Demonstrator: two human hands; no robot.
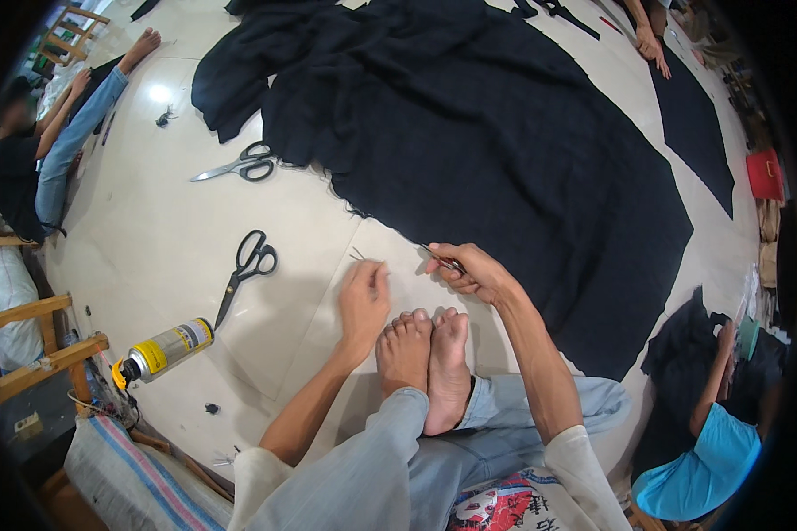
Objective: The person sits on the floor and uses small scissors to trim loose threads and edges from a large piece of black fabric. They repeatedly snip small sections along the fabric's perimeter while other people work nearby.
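Note:
A large piece of black fabric (505,159) lies spread and partly rumpled on the floor, its frayed near edge facing me. My right hand (474,273) is closed around small thread snips (448,262), whose tip meets the fabric's edge. Left of it, my left hand (365,299) is slightly blurred, with its fingers curled together over the bare floor. Short dark strands (357,254) show just beyond those fingertips; whether they are pinched or lying on the floor is unclear. My bare feet (405,352) rest between my arms, below both hands.
Grey scissors (250,166) and black-handled shears (248,265) lie to the left, near a yellow-labelled spray can (170,350). Wooden frames (44,354) and a striped sack (142,473) stand lower left. Other people sit at left and lower right; another's hand (651,53) touches black cloth (691,124).

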